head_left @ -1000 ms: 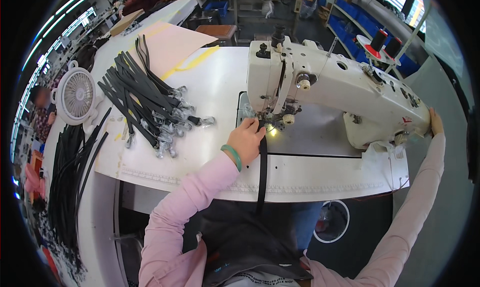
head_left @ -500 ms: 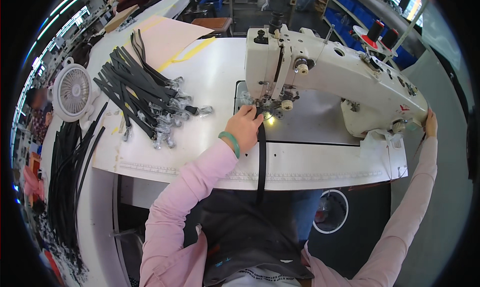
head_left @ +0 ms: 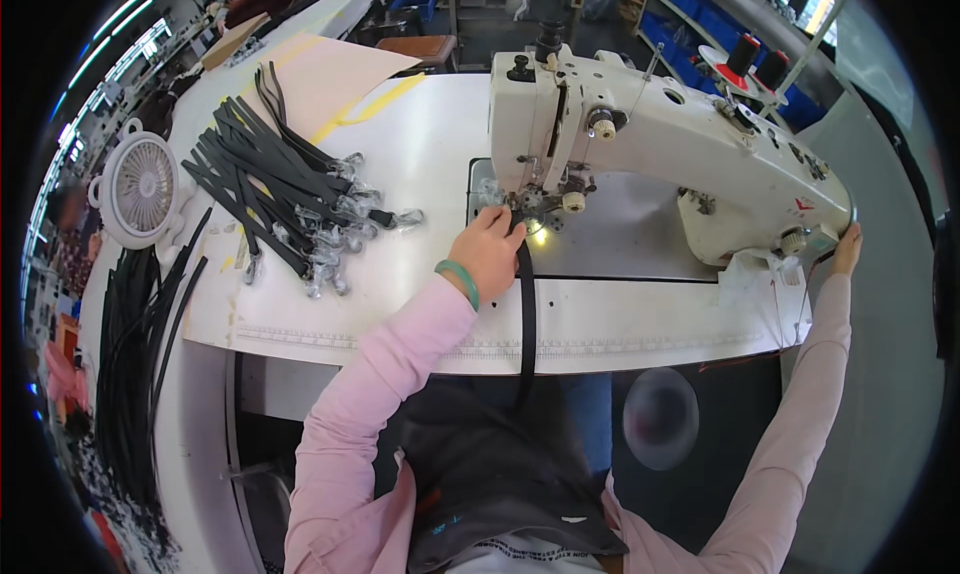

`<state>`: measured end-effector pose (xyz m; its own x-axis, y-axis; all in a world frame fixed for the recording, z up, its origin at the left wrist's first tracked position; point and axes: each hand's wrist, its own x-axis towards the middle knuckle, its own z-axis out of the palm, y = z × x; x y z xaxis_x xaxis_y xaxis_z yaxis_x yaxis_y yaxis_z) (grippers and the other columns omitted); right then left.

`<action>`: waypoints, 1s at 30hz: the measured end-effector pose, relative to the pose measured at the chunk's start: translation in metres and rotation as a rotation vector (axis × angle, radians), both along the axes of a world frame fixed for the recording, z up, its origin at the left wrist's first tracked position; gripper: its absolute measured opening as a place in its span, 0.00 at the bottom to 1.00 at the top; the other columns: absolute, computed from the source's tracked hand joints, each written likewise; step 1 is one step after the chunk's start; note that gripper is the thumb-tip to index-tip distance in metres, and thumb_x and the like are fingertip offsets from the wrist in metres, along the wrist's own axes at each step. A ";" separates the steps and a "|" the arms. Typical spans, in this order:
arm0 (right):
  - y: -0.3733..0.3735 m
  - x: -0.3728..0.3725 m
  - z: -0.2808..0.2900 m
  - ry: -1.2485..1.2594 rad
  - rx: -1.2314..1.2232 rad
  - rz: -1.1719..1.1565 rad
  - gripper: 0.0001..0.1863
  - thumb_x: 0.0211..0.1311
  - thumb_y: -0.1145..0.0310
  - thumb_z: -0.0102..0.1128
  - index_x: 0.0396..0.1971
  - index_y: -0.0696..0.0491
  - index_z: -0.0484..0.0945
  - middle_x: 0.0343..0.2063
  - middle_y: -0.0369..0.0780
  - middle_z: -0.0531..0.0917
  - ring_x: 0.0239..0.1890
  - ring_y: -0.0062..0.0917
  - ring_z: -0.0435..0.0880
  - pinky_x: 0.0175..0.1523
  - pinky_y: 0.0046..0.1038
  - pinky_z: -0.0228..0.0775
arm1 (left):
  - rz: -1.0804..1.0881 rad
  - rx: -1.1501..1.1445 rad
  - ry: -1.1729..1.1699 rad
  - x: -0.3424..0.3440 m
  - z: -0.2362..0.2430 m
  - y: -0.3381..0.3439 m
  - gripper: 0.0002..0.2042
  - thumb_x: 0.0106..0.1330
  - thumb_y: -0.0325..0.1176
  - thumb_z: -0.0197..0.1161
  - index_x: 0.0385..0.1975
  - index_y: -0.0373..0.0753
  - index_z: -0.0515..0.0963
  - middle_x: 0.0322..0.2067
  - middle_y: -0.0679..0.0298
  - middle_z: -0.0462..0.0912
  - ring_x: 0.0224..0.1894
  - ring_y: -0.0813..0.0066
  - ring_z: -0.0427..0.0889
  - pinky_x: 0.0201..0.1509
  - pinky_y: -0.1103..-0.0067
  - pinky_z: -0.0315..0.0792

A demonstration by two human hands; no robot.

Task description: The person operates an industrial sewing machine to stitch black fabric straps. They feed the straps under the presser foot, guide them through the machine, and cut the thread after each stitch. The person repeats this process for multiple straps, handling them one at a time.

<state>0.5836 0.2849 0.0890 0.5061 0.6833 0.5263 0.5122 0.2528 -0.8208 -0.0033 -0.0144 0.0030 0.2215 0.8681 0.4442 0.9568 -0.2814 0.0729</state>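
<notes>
My left hand (head_left: 488,255), with a green bangle at the wrist, is closed on a black strap (head_left: 527,319) right beside the needle area of a white sewing machine (head_left: 680,119). From my fingers the strap runs toward me and hangs over the table's front edge. Its far end is hidden under the fingers and machine parts. A small lamp lights that spot. At the machine's right end, my right hand (head_left: 846,250) holds the handwheel (head_left: 853,210); its fingers are partly hidden.
Left of the machine lies a pile of black straps (head_left: 262,164) with clear-wrapped ends. More long straps (head_left: 128,364) hang at the far left, below a white fan (head_left: 140,189). Thread spools (head_left: 742,54) stand behind the machine. A round bin (head_left: 661,419) sits under the table.
My right hand has moved down and slightly left along the machine's right end. The left hand keeps its place on the strap.
</notes>
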 end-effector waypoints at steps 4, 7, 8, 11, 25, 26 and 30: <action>0.007 0.029 0.034 -0.337 -0.125 -0.032 0.30 0.63 0.47 0.40 0.49 0.61 0.68 0.48 0.48 0.74 0.50 0.34 0.72 0.52 0.28 0.62 | -0.014 0.017 0.039 0.003 0.003 0.003 0.20 0.46 0.30 0.60 0.42 0.31 0.73 0.44 0.46 0.73 0.51 0.57 0.67 0.56 0.75 0.62; 0.006 0.019 0.016 -0.326 -0.255 -0.119 0.31 0.62 0.47 0.39 0.49 0.61 0.69 0.44 0.49 0.75 0.49 0.37 0.73 0.54 0.29 0.61 | 0.006 0.018 0.016 -0.001 -0.001 0.003 0.19 0.46 0.30 0.60 0.41 0.31 0.73 0.44 0.46 0.73 0.51 0.57 0.67 0.56 0.74 0.62; 0.001 0.010 0.000 -0.275 -0.182 -0.105 0.31 0.63 0.47 0.39 0.49 0.62 0.68 0.45 0.50 0.75 0.50 0.37 0.72 0.54 0.29 0.61 | 0.010 0.018 0.017 -0.001 -0.001 0.002 0.19 0.46 0.30 0.60 0.41 0.31 0.73 0.44 0.46 0.73 0.51 0.57 0.67 0.56 0.74 0.62; -0.021 0.023 -0.053 -0.294 -0.131 -0.131 0.29 0.64 0.49 0.37 0.49 0.62 0.68 0.47 0.48 0.74 0.50 0.34 0.72 0.54 0.29 0.61 | -0.016 0.032 0.003 0.001 -0.002 0.007 0.19 0.46 0.30 0.60 0.41 0.31 0.73 0.44 0.46 0.73 0.52 0.57 0.67 0.57 0.74 0.62; 0.008 0.043 0.022 -0.477 -0.103 -0.035 0.26 0.63 0.47 0.39 0.47 0.53 0.71 0.40 0.47 0.78 0.43 0.36 0.76 0.47 0.30 0.65 | -0.012 0.007 0.000 0.003 0.002 0.006 0.19 0.47 0.28 0.60 0.42 0.33 0.74 0.45 0.47 0.71 0.52 0.57 0.67 0.56 0.75 0.64; 0.018 0.052 0.043 -0.560 -0.198 -0.023 0.26 0.63 0.47 0.38 0.46 0.54 0.71 0.41 0.48 0.77 0.43 0.38 0.76 0.47 0.31 0.65 | -0.019 0.015 -0.020 0.003 -0.001 0.002 0.19 0.45 0.26 0.60 0.41 0.34 0.74 0.45 0.48 0.72 0.51 0.56 0.68 0.54 0.74 0.65; 0.033 0.051 0.068 -0.572 -0.391 0.058 0.27 0.63 0.46 0.38 0.45 0.56 0.72 0.41 0.48 0.77 0.42 0.38 0.76 0.48 0.32 0.64 | -0.030 0.061 -0.037 0.004 0.000 0.002 0.20 0.42 0.23 0.60 0.40 0.35 0.74 0.44 0.50 0.72 0.49 0.56 0.70 0.50 0.73 0.69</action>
<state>0.6344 0.3180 0.1568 0.1798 0.8946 0.4091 0.8860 0.0334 -0.4624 0.0006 -0.0121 0.0030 0.2291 0.8326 0.5043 0.9448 -0.3148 0.0904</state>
